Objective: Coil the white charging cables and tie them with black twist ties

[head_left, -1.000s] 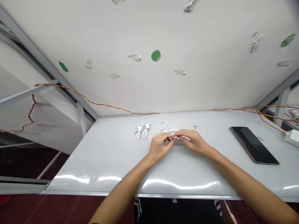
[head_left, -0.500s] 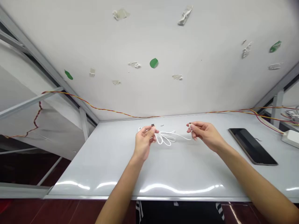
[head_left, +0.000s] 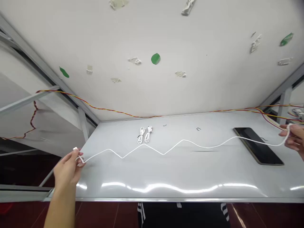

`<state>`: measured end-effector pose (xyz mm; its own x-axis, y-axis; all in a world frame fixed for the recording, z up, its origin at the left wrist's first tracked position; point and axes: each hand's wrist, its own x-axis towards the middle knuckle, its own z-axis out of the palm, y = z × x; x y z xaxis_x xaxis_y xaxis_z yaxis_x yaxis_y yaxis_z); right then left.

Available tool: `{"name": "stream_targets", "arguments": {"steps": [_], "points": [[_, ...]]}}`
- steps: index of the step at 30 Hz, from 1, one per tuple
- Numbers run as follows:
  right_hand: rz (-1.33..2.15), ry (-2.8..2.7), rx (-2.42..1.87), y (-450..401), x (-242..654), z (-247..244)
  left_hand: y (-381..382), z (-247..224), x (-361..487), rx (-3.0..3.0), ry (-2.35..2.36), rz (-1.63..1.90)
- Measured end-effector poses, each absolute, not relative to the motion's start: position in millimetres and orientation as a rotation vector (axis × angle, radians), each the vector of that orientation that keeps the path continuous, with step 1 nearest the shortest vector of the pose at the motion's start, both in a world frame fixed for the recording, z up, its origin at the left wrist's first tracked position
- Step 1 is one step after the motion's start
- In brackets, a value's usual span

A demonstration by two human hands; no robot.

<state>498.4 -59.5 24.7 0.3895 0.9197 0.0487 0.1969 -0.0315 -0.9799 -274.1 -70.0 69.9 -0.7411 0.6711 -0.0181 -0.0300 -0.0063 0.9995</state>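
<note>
You had a thin white cable with a smooth plastic jacket (head_left: 163,154) strung across the glossy pale-grey tabletop (head_left: 166,172), one end at each hand. Its run was kinked, zigzagging through the middle and smoother towards your right. A dark streak beneath that smoother part, probably shadow, suggested it hung above the surface.

Your left hand (head_left: 67,167) was closed in a pinch – thumb against fingers – just behind a white plug (head_left: 75,148) at the table's left side. Your right hand (head_left: 296,137), cut by the picture's edge, had its fingers curled in on the other end; how firmly, I couldn't tell.

Step in hand, as I judged it: drawing the cable out to length. The next move called for both ends held and an even, gentle pull – the bends showed slack, and a jerk could strain the plug joints.

On your right the cable crossed over a flat black rectangular device with a glossy screen (head_left: 261,153); whether it touched, I couldn't say. Beyond the middle lay two bundled white cables (head_left: 144,135), side by side, and a small curled black tie (head_left: 199,129).
</note>
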Motion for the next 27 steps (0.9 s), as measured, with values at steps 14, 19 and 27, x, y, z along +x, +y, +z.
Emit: {"name": "stream_targets", "arguments": {"steps": [14,19,27], "points": [[1.350,-1.467,-1.677,-22.1,265.8,21.8,-42.1,33.3,-62.3,1.216,1.459,0.775],[1.476,-1.544,-1.512,4.9,197.1,23.1,-9.5,21.2,9.4,1.316,1.312,0.696],[1.419,-1.338,-1.275,1.4,177.6,7.7,-8.3,21.1,29.5,1.824,1.240,0.791]]}}
